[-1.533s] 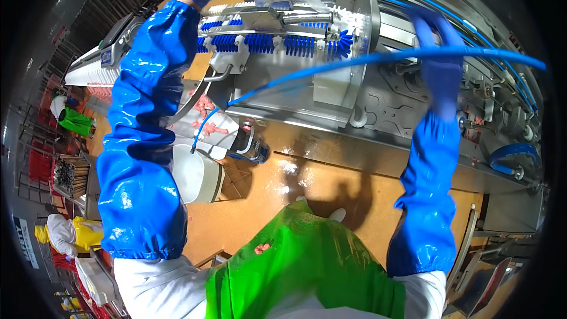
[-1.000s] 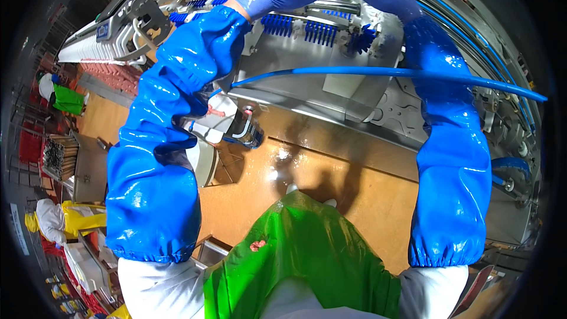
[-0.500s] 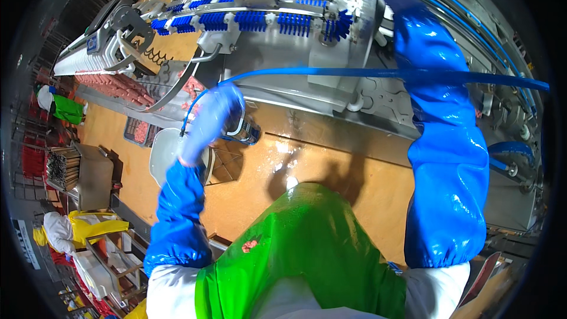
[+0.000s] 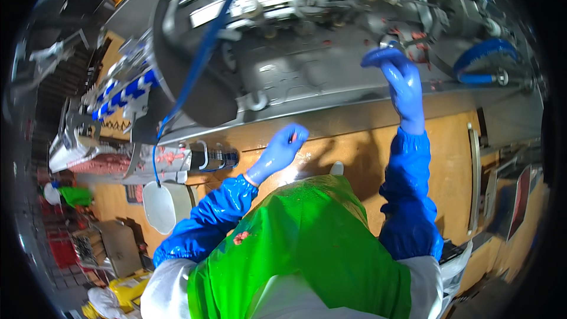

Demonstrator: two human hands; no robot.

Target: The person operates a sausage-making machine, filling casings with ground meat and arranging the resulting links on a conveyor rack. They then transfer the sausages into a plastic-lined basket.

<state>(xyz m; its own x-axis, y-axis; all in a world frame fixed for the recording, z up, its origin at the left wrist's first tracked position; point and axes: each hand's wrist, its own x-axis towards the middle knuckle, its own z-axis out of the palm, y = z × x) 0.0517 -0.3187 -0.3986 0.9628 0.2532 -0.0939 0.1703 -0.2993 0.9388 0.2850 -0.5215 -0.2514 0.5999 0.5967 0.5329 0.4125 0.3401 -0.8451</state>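
My left hand (image 4: 279, 152), in a pale blue glove, is over the tan floor in front of the machine. Its fingers are curled into a ring. A small dark and pinkish spot shows inside the curl; I cannot tell what it is. My right hand (image 4: 404, 91), gloved too, reaches over the steel tray (image 4: 295, 77) of the machine. Its fingers stretch leftward with the thumb below them, next to a small metal fitting (image 4: 390, 44). Whether they touch is unclear. Pink meat scraps (image 4: 418, 48) lie on the tray just beyond this hand.
A blue hose (image 4: 204, 53) hangs across the left side, running down by a white tub (image 4: 165, 207). Another blue hose (image 4: 487, 59) curves at the right. Farther left stand a conveyor with blue brushes (image 4: 124, 95) and rows of meat (image 4: 106, 164). A person in green (image 4: 75, 196) is beyond.
The view has swung right along the machine. My right hand has left the blue-brushed conveyor and is over the tray. My left hand has left the hose and tub area and moved right.
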